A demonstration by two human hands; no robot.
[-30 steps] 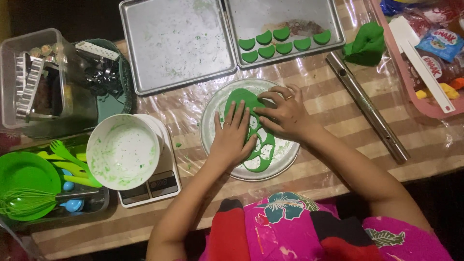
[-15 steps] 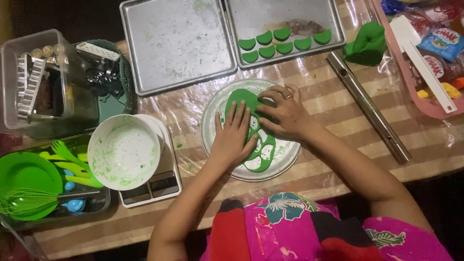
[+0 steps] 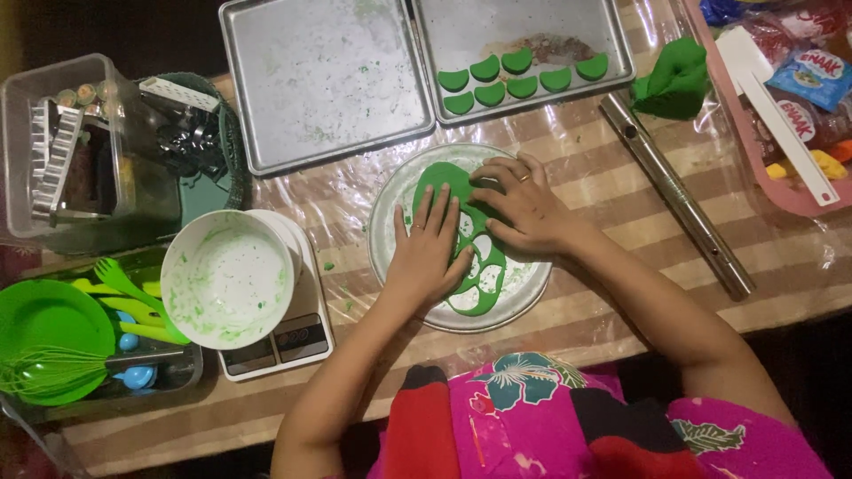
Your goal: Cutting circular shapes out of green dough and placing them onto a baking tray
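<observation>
Both hands lay flat on a green dough sheet (image 3: 470,257) full of cut-out holes, on a round metal plate (image 3: 390,248) near the table's front edge. Left hand (image 3: 426,253) open, fingers spread, pressing the dough's left part. Right hand (image 3: 524,208) with fingers curled on the upper right part, gripping nothing. Cut green half-moons (image 3: 519,75) sat on a baking tray (image 3: 532,27) at the back edge

Matt green dough (image 3: 484,288); dull metal plate (image 3: 390,222).

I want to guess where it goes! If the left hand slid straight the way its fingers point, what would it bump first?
Probably the tray holding green dough pieces, after the left hand passes the plate rim.
</observation>
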